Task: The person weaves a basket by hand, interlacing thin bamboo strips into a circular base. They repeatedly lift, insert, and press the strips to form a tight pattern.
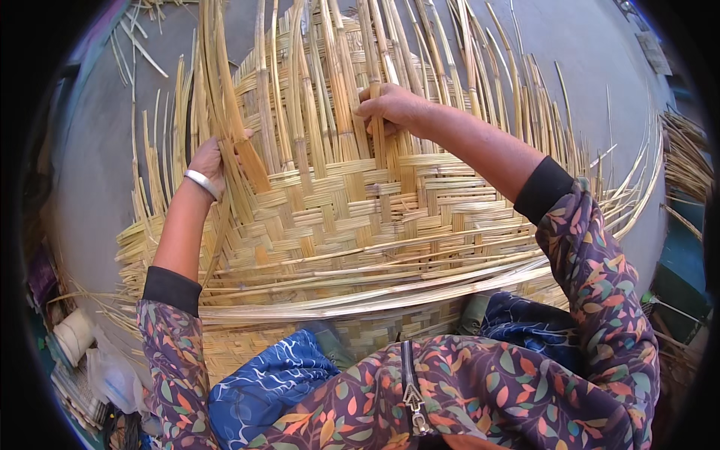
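Observation:
A large woven mat (352,206) of flat, straw-coloured split-cane strips spreads in front of me, its loose strip ends fanning out toward the far side. My left hand (208,160), with a silver bangle at the wrist, is closed around a bundle of long cane strips (229,112) at the left, raised off the weave. Nearer the middle, my right hand (395,109) pinches a flat cane strip (380,146) just beyond the woven edge. Its fingertips are partly hidden behind that strip. Several long thin canes (360,301) lie crosswise over the near part of the weave.
Grey floor (600,67) surrounds the mat. Loose cane pieces (139,45) lie at the far left. A pale round container (73,335) and a clear plastic bag (116,379) sit at the near left. More bundled canes (686,161) rest at the right edge.

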### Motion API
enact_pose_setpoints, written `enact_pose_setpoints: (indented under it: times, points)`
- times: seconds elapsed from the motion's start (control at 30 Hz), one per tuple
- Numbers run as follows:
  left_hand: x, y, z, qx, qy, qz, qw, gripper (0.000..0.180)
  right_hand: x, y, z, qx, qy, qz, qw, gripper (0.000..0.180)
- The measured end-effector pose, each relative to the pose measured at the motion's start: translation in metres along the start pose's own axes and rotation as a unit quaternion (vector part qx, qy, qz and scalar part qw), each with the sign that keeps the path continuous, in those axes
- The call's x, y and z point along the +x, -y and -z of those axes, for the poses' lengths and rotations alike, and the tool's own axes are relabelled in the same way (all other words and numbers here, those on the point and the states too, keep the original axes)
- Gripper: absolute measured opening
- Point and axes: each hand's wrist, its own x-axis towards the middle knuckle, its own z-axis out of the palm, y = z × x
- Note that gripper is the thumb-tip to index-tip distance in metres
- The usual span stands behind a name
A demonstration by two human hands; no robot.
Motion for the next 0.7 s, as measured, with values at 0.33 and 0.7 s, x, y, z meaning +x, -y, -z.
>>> enact_pose_setpoints:
  times: [0.33,0.7]
  points:
    - [-0.003,0.006,-0.029,-0.062,0.037,-0.044,0.996,0.034,-0.032,-0.001,-0.004,-0.049,-0.031,0.092,0.994,0.018]
    - [-0.011,0.006,-0.035,-0.129,-0.015,-0.080,0.988,0.034,-0.008,0.033,0.016,0.275,0.169,0.117,0.939,0.063]
